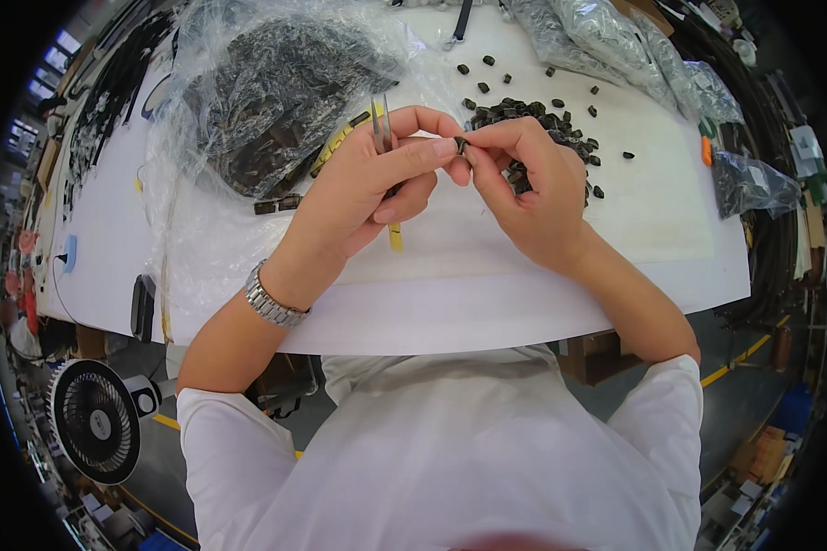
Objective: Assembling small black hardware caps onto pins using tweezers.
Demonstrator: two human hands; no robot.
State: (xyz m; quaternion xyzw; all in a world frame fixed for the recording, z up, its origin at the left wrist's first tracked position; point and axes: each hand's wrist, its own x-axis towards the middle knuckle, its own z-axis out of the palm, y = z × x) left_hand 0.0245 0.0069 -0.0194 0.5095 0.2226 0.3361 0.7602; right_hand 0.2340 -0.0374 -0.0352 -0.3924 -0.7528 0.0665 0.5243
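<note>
Bag (280, 96) on table (487, 308), heaped parts (522, 111) to its right

1 round black-grilled fan (94, 421) at lower left; yellow floor line (740, 359) at lower right.

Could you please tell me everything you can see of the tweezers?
The tweezers look like grey, shiny metal, with two slim prongs narrowing to points. The tips stand apart with nothing between them, pointing away from the person. The left hand holds them above the white table, its fingers and palm hiding the rear part, so their full length cannot be told.
</note>
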